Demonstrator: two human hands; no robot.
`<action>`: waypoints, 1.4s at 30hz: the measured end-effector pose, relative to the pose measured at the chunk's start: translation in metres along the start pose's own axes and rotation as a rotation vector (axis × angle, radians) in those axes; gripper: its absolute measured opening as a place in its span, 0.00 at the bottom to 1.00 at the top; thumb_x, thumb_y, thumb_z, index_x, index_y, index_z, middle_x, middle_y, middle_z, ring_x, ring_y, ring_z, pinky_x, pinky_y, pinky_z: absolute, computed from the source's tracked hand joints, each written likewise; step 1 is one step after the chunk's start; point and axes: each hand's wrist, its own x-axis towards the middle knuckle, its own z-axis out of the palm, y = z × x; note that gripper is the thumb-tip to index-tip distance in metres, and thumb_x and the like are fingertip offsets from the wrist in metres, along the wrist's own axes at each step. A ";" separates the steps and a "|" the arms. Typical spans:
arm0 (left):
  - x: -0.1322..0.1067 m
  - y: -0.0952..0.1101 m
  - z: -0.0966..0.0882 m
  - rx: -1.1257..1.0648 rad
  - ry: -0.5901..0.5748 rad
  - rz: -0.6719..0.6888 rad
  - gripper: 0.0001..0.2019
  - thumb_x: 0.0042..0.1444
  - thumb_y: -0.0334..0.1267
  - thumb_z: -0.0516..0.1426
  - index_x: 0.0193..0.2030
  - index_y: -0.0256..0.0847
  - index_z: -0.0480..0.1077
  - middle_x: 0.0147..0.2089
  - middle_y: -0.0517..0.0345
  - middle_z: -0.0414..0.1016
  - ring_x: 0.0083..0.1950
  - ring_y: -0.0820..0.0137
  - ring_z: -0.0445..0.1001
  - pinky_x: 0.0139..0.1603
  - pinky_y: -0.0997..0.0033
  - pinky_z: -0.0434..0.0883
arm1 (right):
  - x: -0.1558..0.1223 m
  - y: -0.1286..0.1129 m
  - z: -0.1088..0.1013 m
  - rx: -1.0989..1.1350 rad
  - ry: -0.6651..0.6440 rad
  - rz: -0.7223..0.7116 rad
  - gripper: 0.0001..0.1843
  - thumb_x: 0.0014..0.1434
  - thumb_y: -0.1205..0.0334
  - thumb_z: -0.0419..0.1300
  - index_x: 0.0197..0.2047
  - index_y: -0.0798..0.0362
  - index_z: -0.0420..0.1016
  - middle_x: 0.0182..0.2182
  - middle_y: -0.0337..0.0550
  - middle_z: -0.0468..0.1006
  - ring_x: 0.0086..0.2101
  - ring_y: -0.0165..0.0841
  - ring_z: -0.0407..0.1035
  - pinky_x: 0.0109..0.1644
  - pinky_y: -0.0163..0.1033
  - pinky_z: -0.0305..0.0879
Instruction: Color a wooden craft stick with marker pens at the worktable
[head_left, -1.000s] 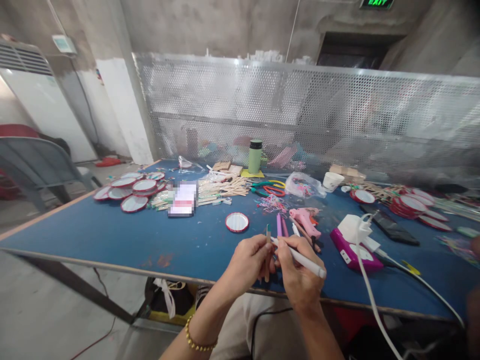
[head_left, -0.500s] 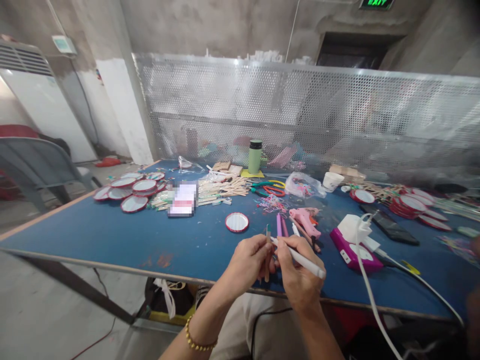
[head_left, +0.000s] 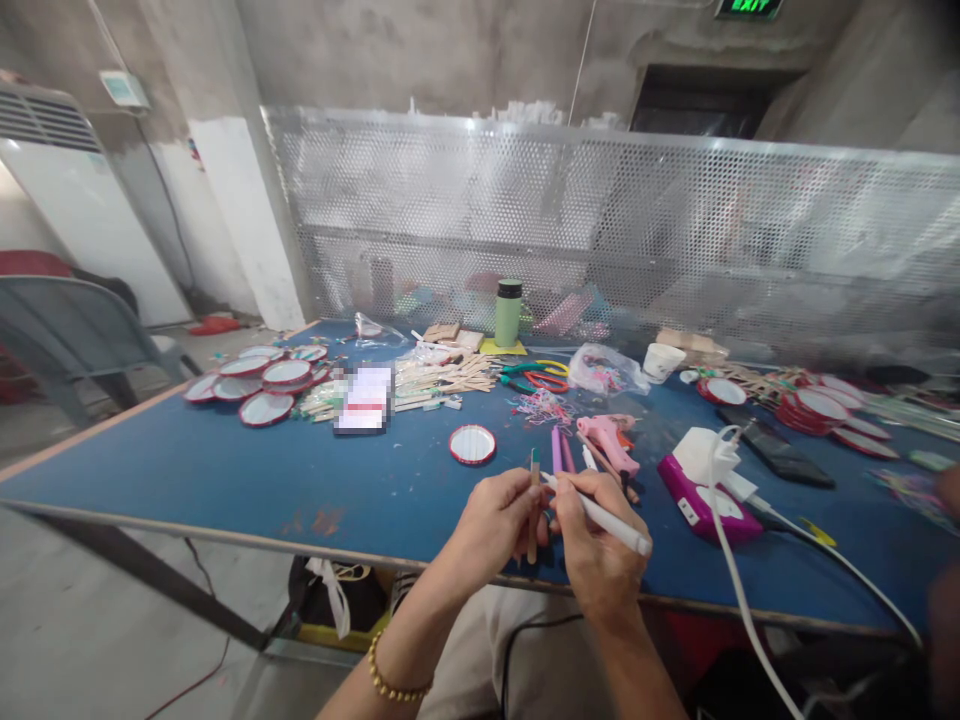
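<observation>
Your left hand [head_left: 491, 520] fingers pinch the thin stick [head_left: 534, 472], likely light and brittle, mid-length; right hand [head_left: 596, 565] fingers clamp the pen [head_left: 615, 525].

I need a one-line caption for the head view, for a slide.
Left hand holds a wooden stick; right hand holds a white pen to it, over a blue table.

The one legible text is "EXIT" in green lit letters on a sign [head_left: 752, 7] above the dark doorway [head_left: 705, 105], behind the perforated metal screen [head_left: 525, 220]. In front of that screen, a card [head_left: 365, 398] on the worktop [head_left: 225, 470] is blurred and unreadable.
</observation>
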 end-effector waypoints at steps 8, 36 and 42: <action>0.000 -0.002 0.000 0.003 0.006 0.015 0.20 0.60 0.55 0.53 0.26 0.40 0.63 0.20 0.62 0.67 0.16 0.77 0.61 0.18 0.76 0.57 | 0.000 0.000 -0.001 -0.006 -0.018 -0.035 0.12 0.65 0.65 0.56 0.29 0.51 0.72 0.17 0.32 0.72 0.17 0.27 0.67 0.24 0.32 0.66; 0.001 -0.001 -0.001 -0.067 0.005 0.000 0.19 0.57 0.54 0.55 0.28 0.38 0.66 0.21 0.59 0.70 0.16 0.77 0.63 0.17 0.77 0.59 | -0.007 0.007 -0.001 0.098 0.012 0.031 0.08 0.65 0.65 0.58 0.34 0.52 0.76 0.24 0.36 0.77 0.21 0.28 0.70 0.24 0.33 0.68; 0.000 0.001 0.000 -0.004 0.007 0.015 0.19 0.58 0.53 0.53 0.27 0.39 0.65 0.20 0.60 0.69 0.16 0.76 0.63 0.17 0.77 0.59 | -0.006 0.006 -0.001 0.089 -0.030 -0.005 0.07 0.64 0.68 0.58 0.34 0.52 0.74 0.21 0.34 0.74 0.20 0.28 0.70 0.25 0.32 0.68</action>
